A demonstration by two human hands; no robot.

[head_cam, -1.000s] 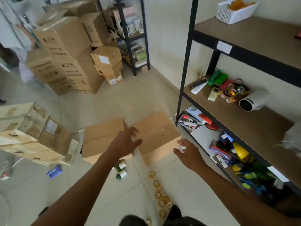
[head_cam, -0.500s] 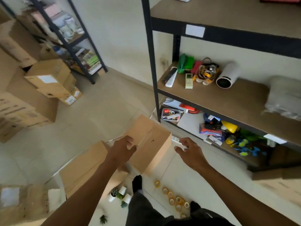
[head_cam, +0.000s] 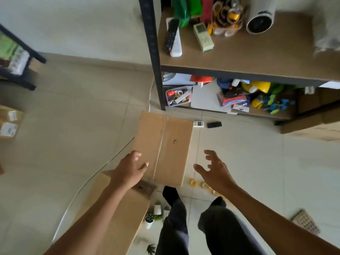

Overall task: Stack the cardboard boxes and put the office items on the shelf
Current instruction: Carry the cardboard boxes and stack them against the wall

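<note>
Down on the floor by the shelf [head_cam: 257, 57], a closed cardboard box [head_cam: 163, 146] sits partly on another box [head_cam: 117, 214]. Left hand [head_cam: 129, 170] rests on its near-left corner, fingers loose; right hand [head_cam: 214, 172] hovers beside it, fingers spread, holding nothing.

We see from one head-worn camera, looking steeply down, close above the floor [head_cam: 73, 126] before the shelf [head_cam: 239, 57].

Both hands, left [head_cam: 131, 168] and right [head_cam: 214, 170], hover spread-fingered at the sides of a closed cardboard box [head_cam: 163, 146] below the shelf [head_cam: 239, 57].
</note>
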